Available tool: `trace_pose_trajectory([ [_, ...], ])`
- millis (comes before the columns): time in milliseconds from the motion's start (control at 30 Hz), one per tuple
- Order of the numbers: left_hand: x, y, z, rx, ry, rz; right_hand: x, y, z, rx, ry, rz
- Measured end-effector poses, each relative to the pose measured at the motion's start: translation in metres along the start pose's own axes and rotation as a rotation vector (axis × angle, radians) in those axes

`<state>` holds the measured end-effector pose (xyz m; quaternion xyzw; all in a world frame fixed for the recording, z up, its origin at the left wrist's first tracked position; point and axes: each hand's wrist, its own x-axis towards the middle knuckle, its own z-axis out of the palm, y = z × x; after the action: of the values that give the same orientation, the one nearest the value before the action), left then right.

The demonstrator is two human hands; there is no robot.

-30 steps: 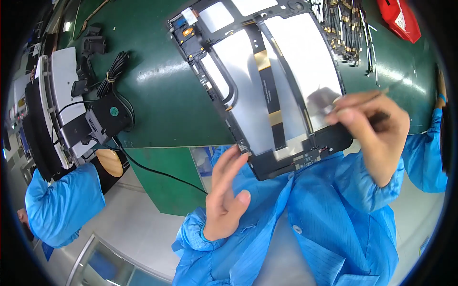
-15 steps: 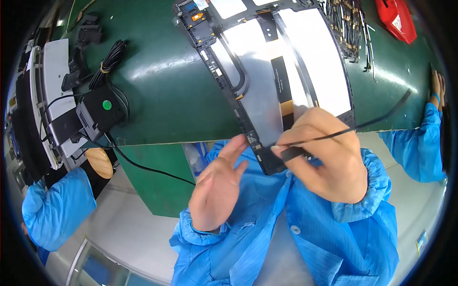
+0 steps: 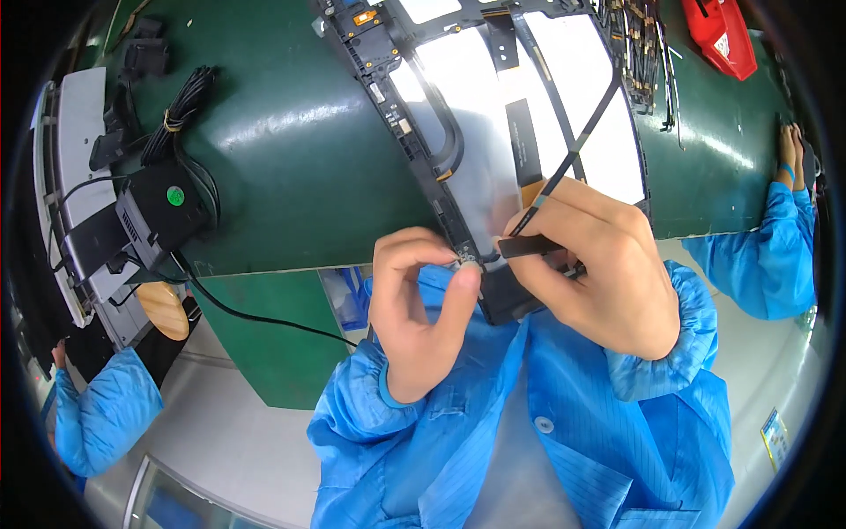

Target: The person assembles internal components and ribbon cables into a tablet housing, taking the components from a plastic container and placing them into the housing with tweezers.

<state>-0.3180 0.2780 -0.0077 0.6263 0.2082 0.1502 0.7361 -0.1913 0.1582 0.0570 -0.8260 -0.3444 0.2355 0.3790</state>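
Note:
A large tablet chassis [image 3: 480, 198] lies at an angle on the bench, its near corner over the edge and close to my body. Its inside shows bright silvery plates, black rails and dark ribbon strips. My left hand [image 3: 423, 309] pinches the chassis's left rail near that corner between thumb and forefinger. In my right hand [image 3: 599, 264], over the lower right part, is a long thin black flex cable [image 3: 582, 141] that slants up and right across the plates. A flat dark piece [image 3: 529, 245] sits between the same fingertips; whether it belongs to the cable is unclear.
A bundle of similar flex cables [image 3: 641, 62] lies beyond the chassis at right, beside a red bin [image 3: 721, 40]. On the left are a black box with a green sticker [image 3: 167, 198] and a coiled black cord [image 3: 187, 110]. Blue-sleeved people stand at both sides.
My left hand has gone from loosely spread fingers to pinching the chassis rail. The flex cable has swung from pointing right to slanting upward, its lower end closer to the left rail.

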Motion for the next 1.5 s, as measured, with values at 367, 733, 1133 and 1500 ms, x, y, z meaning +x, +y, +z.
trace_pose_trajectory([
  [367,-0.003,-0.007,-0.008,-0.147,0.002,-0.079,0.0,-0.002,0.001,-0.027,-0.081,-0.06],
  [733,-0.009,-0.01,-0.004,-0.058,0.036,0.019,-0.003,-0.003,0.01,-0.04,-0.017,-0.05],
  [1133,0.018,0.006,-0.018,0.01,-0.099,-0.094,-0.004,0.002,0.012,-0.012,0.026,-0.127],
  [1500,-0.008,0.01,-0.043,0.092,-0.292,-0.142,-0.012,-0.008,0.018,-0.098,0.067,-0.017],
])
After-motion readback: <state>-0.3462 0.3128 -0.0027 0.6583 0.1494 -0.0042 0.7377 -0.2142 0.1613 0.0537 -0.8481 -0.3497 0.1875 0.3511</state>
